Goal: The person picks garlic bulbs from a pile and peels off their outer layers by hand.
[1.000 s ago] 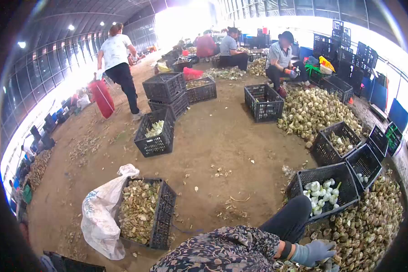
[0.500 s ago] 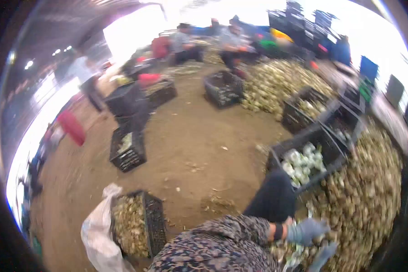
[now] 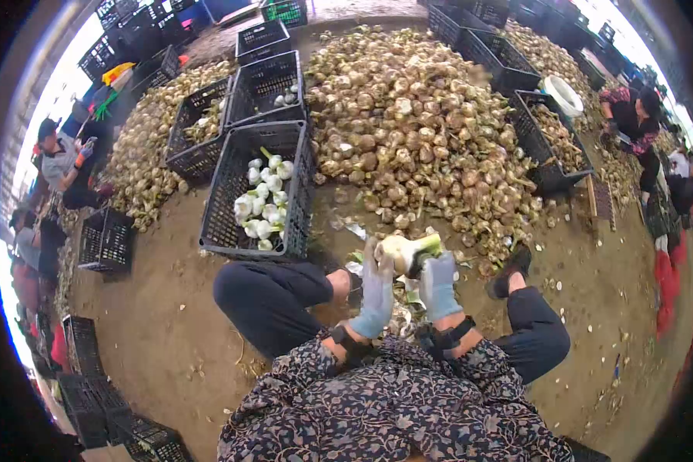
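Note:
In front of my body, my left hand, in a grey-blue glove, grips a pale garlic bulb with a cut green stem pointing right. My right hand, gloved too, is closed just below that stem. Something dark shows beside its fingers, too small to make out. Peeled scraps lie on the ground beneath both hands. Beyond them spreads a big heap of unpeeled garlic. To the left, a black crate holds several clean white garlic bulbs.
More black crates stand behind the near one, and another crate with garlic is right of the heap. A white bucket sits near it. Other people work at the left and right. My legs flank the scraps.
My view has swung right, from the open floor to the garlic heap. Both hands, earlier low at the right edge of the heap, are now centred, with a garlic bulb held up.

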A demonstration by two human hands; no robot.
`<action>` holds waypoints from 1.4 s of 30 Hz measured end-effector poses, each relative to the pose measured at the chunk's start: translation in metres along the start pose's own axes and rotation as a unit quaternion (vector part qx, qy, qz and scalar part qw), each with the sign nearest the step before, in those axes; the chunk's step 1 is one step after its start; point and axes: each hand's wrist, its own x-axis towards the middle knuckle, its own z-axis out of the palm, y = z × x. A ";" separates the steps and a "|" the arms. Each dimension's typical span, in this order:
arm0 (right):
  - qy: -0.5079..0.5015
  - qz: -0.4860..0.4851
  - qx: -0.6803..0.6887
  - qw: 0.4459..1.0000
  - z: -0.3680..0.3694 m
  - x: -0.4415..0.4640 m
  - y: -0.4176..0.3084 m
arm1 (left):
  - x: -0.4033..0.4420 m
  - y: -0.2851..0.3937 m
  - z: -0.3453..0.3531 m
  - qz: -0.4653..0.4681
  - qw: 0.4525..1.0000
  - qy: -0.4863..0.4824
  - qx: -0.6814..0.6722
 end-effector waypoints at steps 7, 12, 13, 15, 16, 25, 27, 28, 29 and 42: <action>-0.084 -0.252 -0.283 0.922 0.027 -0.043 -0.025 | 0.021 -0.017 -0.034 -0.086 0.993 -0.015 -0.077; -0.305 0.146 0.006 0.941 0.007 -0.049 -0.059 | 0.029 -0.012 -0.052 -0.180 0.960 -0.126 -0.174; -0.320 0.185 0.109 0.923 0.004 -0.051 -0.064 | 0.024 -0.009 -0.051 -0.181 0.960 -0.124 -0.175; -0.318 0.189 0.123 0.921 0.004 -0.061 -0.077 | 0.018 -0.005 -0.050 -0.201 0.938 -0.106 -0.263; -0.317 0.192 0.137 0.919 0.005 -0.066 -0.086 | 0.017 0.001 -0.041 -0.214 0.935 -0.062 -0.275; -0.114 -0.050 0.201 0.972 -0.021 -0.019 -0.108 | 0.006 0.015 -0.090 -0.326 0.894 -0.158 -0.263; -0.139 -0.063 -0.002 0.988 -0.042 0.024 -0.111 | 0.003 -0.043 -0.121 -0.174 0.950 -0.224 -0.130; -0.191 0.004 -0.230 0.954 -0.034 0.021 -0.120 | 0.000 -0.043 -0.120 -0.174 0.949 -0.227 -0.130; -0.320 -0.130 -0.591 0.729 -0.054 0.065 -0.067 | 0.001 -0.040 -0.119 -0.210 0.931 -0.221 -0.201; -0.375 0.070 -0.092 0.920 0.003 -0.023 -0.053 | 0.017 0.015 -0.085 -0.187 0.921 -0.323 -0.110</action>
